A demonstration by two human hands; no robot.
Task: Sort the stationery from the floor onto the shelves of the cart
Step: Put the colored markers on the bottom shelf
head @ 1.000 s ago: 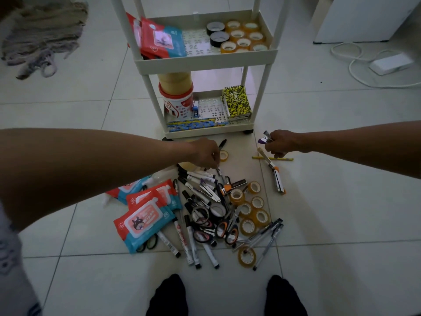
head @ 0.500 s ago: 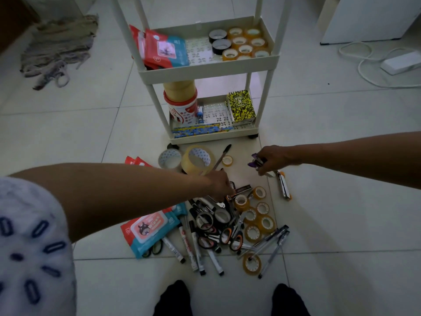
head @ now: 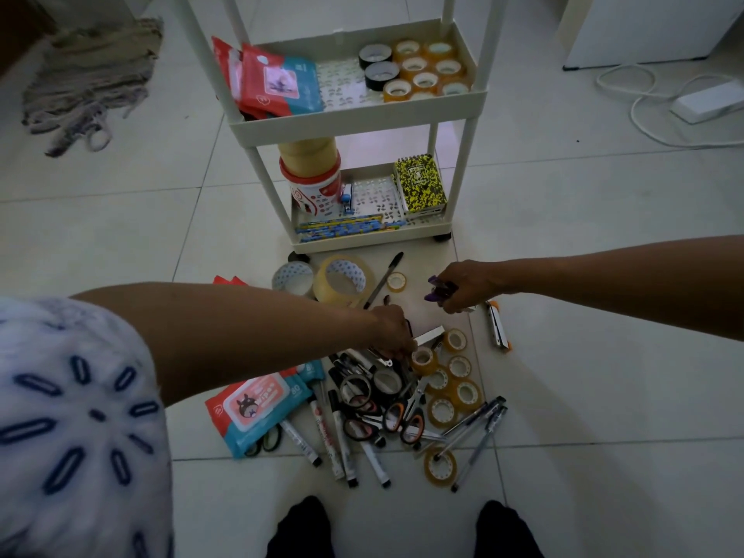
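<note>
so the left hand (head: 392, 332) is down at the top edge of the stationery pile (head: 386, 400), fingers curled around something small and metallic, can't tell exactly what. the right hand (head: 463, 285) grips a little purple clip-like thing (head: 437, 289), just off to the right of the pile. the cart (head: 358, 122) sits straight ahead, beyond both hands, and the right hand looks nearer its bottom shelf (head: 370, 239), so i'd guess it unloads first.
</note>
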